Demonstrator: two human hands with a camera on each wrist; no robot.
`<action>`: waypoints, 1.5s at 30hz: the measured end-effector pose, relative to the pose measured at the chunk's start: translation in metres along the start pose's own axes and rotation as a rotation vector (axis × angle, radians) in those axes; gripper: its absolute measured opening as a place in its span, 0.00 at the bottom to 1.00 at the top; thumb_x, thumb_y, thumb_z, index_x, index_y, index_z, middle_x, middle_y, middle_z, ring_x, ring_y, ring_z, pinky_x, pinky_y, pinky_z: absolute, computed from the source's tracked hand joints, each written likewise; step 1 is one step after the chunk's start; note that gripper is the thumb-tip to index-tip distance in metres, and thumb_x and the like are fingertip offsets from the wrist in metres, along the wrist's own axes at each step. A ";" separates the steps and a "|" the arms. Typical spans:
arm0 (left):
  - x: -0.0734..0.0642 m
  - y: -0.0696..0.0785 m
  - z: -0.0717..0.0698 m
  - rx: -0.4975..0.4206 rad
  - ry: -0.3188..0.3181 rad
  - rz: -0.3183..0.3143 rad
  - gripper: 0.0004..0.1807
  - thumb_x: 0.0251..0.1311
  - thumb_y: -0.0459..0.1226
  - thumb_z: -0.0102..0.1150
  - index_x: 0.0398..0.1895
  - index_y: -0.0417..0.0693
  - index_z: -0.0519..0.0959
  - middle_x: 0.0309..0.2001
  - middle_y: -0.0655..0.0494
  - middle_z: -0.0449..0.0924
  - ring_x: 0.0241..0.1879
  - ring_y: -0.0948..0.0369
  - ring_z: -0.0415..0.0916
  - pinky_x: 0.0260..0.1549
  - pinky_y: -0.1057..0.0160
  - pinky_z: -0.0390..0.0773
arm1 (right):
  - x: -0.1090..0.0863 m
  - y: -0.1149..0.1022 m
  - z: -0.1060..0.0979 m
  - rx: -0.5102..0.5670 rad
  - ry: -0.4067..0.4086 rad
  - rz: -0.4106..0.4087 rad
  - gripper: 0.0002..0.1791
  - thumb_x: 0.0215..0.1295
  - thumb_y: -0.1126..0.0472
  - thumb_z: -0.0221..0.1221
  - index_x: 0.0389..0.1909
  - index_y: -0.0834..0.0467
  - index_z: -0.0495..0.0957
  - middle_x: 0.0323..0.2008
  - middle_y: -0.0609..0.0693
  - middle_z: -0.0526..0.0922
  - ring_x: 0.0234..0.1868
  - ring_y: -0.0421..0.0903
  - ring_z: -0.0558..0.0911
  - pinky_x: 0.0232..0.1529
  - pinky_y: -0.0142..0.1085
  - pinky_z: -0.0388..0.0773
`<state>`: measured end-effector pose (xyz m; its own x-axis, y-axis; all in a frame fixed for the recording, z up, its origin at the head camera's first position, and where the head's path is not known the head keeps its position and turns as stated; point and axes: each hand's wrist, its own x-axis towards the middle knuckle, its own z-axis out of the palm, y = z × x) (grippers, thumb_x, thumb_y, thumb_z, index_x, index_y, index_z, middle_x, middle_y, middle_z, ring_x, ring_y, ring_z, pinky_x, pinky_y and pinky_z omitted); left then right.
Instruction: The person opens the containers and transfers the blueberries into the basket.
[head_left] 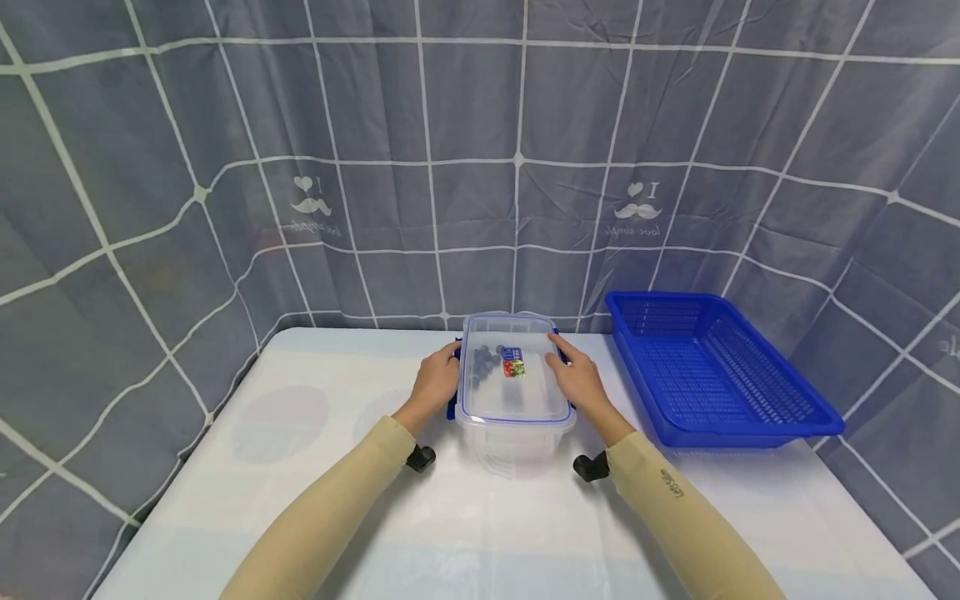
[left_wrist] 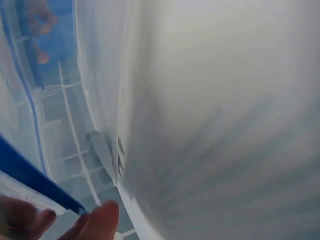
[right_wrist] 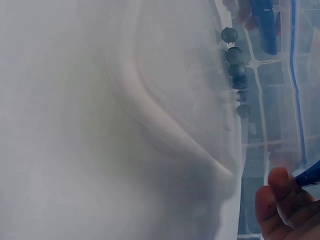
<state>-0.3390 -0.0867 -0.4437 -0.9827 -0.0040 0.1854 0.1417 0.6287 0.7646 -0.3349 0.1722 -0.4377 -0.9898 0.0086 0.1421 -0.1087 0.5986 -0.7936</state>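
Observation:
A clear plastic food container (head_left: 516, 437) with a transparent lid (head_left: 517, 407) sits in the middle of the table. The lid has a blue seal line and a small colourful label (head_left: 513, 362). Several dark round fruits like blueberries (right_wrist: 235, 56) show through the wall. My left hand (head_left: 437, 377) grips the left side, its fingers at a blue side latch (left_wrist: 35, 175) that sticks outward. On the opposite side my right hand (head_left: 581, 382) holds the container, thumb over the lid's edge and fingertips curled at the other blue latch (right_wrist: 310, 175).
To the right stands a blue plastic basket (head_left: 652, 392) with perforated walls. A white cloth (head_left: 300, 483) covers the table. Grey curtains (head_left: 480, 208) with white grid lines hang behind and at both sides.

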 end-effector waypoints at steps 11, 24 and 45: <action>-0.003 0.022 -0.005 0.074 -0.036 -0.015 0.31 0.73 0.51 0.48 0.76 0.53 0.65 0.68 0.42 0.72 0.68 0.42 0.69 0.65 0.41 0.69 | 0.003 -0.003 0.005 0.042 0.015 -0.012 0.26 0.80 0.49 0.43 0.75 0.44 0.67 0.73 0.53 0.69 0.74 0.58 0.65 0.73 0.55 0.59; 0.000 0.025 -0.006 0.126 -0.058 -0.011 0.33 0.72 0.51 0.48 0.77 0.53 0.63 0.70 0.44 0.71 0.69 0.43 0.67 0.66 0.42 0.68 | 0.006 0.002 0.000 0.155 0.014 -0.008 0.26 0.82 0.54 0.40 0.77 0.48 0.63 0.76 0.53 0.63 0.77 0.57 0.60 0.76 0.53 0.55; -0.005 0.025 -0.002 0.070 -0.060 -0.061 0.35 0.69 0.54 0.49 0.75 0.48 0.63 0.65 0.44 0.76 0.62 0.44 0.75 0.61 0.42 0.73 | 0.003 0.005 -0.003 0.077 -0.121 0.129 0.40 0.75 0.43 0.51 0.79 0.60 0.52 0.78 0.64 0.54 0.77 0.63 0.58 0.75 0.54 0.56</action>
<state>-0.3306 -0.0726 -0.4237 -0.9949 0.0014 0.1004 0.0745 0.6812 0.7283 -0.3385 0.1781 -0.4396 -0.9993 -0.0179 -0.0325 0.0178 0.5356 -0.8443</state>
